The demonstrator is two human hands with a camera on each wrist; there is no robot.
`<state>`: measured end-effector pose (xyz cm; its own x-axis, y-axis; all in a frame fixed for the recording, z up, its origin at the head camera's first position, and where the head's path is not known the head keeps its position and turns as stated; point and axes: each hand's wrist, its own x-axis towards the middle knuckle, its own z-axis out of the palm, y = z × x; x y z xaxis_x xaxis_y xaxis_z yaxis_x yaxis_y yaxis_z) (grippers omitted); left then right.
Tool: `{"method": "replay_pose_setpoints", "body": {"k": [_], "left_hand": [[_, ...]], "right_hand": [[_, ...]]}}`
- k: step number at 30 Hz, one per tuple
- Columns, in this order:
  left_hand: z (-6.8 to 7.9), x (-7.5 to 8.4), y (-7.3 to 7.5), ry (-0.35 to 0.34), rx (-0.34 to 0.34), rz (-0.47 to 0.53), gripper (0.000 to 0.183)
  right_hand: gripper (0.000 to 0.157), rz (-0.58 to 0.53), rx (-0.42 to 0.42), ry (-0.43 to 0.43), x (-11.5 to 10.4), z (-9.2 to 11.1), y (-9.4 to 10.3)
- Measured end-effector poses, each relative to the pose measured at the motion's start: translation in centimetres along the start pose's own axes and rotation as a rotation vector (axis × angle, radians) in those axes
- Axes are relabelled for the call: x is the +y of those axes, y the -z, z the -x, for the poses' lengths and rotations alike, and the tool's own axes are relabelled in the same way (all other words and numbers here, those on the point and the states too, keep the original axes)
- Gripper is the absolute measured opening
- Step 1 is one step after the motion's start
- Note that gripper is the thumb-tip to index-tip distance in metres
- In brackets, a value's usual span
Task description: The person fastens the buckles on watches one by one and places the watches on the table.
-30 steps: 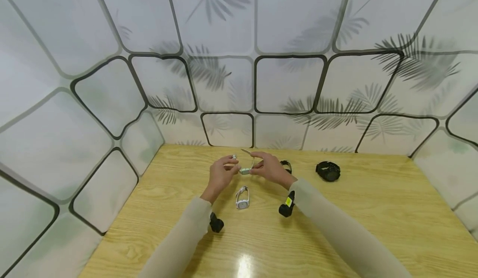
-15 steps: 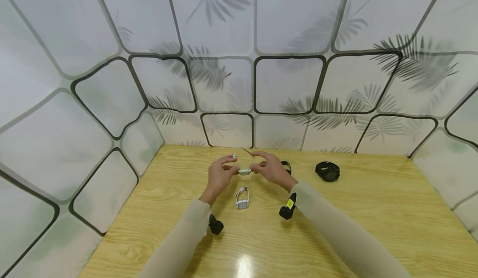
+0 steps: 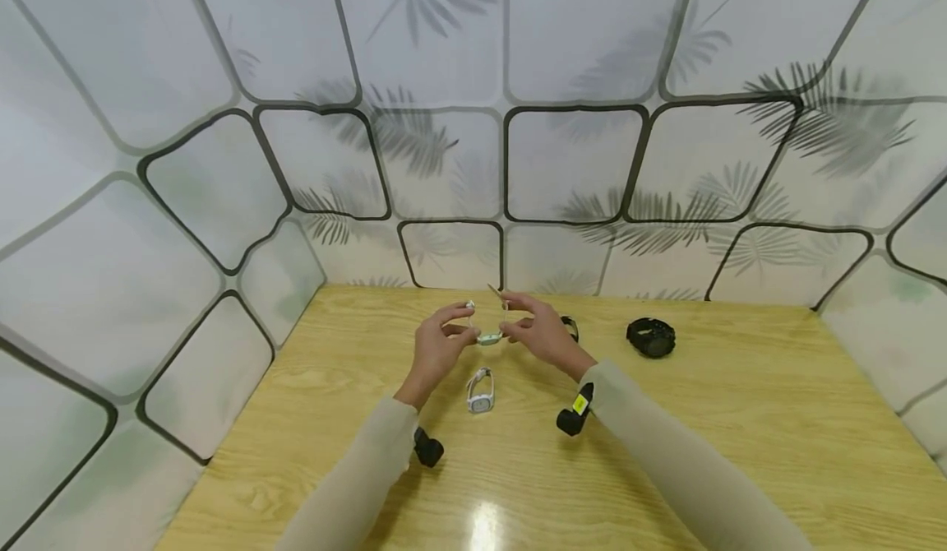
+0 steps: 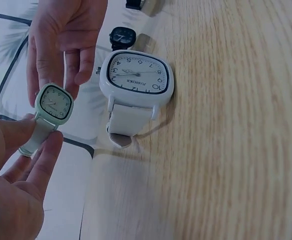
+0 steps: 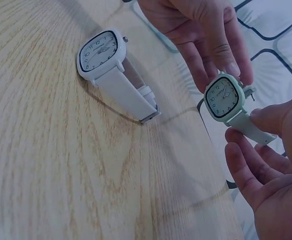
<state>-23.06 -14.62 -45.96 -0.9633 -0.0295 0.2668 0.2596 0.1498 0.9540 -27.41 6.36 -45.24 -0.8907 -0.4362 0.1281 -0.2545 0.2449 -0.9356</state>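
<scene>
A mint-green wristwatch (image 3: 489, 340) with a squarish face hangs between both hands above the table, its strap unfastened. My left hand (image 3: 436, 352) pinches the strap on the buckle side, close to the case. On the other side, my right hand (image 3: 547, 337) holds the free strap end between thumb and fingers. In the left wrist view the green watch (image 4: 55, 104) shows its dial. Below the hands, a white watch (image 3: 481, 403) of similar shape lies on the table with its strap looped; its dial shows plainly in the right wrist view.
A black watch (image 3: 651, 338) lies at the right on the wooden table (image 3: 725, 419). Another black watch (image 3: 570, 329) stands partly hidden behind the right hand. Patterned cloth walls (image 3: 451, 164) border the table's back and sides. Each wrist carries a black camera (image 3: 571, 421).
The right hand has shifted slightly right, and the two strap ends stand a little wider apart. The green watch's case has tilted slightly. The watches on the table have stayed put.
</scene>
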Motion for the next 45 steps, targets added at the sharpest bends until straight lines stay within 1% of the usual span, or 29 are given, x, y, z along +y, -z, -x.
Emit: {"method": "replay_pose_setpoints", "body": {"k": [3,5,8,12,17,21,24,28,32,36,42,45], "left_hand": [[-0.1,0.2,-0.1,-0.028,-0.005,0.022,0.032],[0.0,0.2,-0.2,-0.041,-0.01,0.028,0.032],[0.1,0.1,-0.3,-0.044,-0.015,0.042,0.031],[0.2,0.0,-0.1,-0.04,-0.014,0.045,0.033],[0.2,-0.1,0.0,-0.061,-0.004,0.045,0.034],[0.3,0.4,-0.1,-0.081,-0.009,0.034,0.032],[0.4,0.8,-0.2,-0.079,-0.016,0.028,0.03],[0.4,0.9,-0.3,-0.104,0.001,0.018,0.026],[0.3,0.5,-0.3,-0.122,0.033,-0.009,0.02],[0.1,0.3,-0.2,-0.104,0.043,-0.009,0.014],[0.1,0.4,0.0,-0.048,0.034,-0.014,0.01],[0.1,0.4,0.1,-0.045,0.022,-0.013,0.01]], "right_hand": [[0.059,-0.024,0.017,0.002,-0.2,-0.2,0.2],[0.058,-0.027,0.026,0.008,0.2,-0.3,0.2],[0.053,-0.037,0.033,0.008,0.1,-0.2,0.2],[0.047,-0.016,0.038,0.008,0.1,-0.2,0.1],[0.045,-0.007,0.052,0.01,0.0,-0.5,0.3],[0.044,-0.033,0.071,0.01,-0.1,-0.6,0.5],[0.039,-0.045,0.083,-0.013,-0.2,-0.5,0.5],[0.033,-0.035,0.085,-0.046,-0.2,-0.5,0.6],[0.031,-0.034,0.083,-0.044,-0.3,-0.4,0.6],[0.029,-0.054,0.076,-0.025,-0.3,-0.3,0.5],[0.029,-0.075,0.054,0.005,-0.2,-0.2,0.5],[0.028,-0.068,0.049,0.005,-0.2,0.0,0.5]]}}
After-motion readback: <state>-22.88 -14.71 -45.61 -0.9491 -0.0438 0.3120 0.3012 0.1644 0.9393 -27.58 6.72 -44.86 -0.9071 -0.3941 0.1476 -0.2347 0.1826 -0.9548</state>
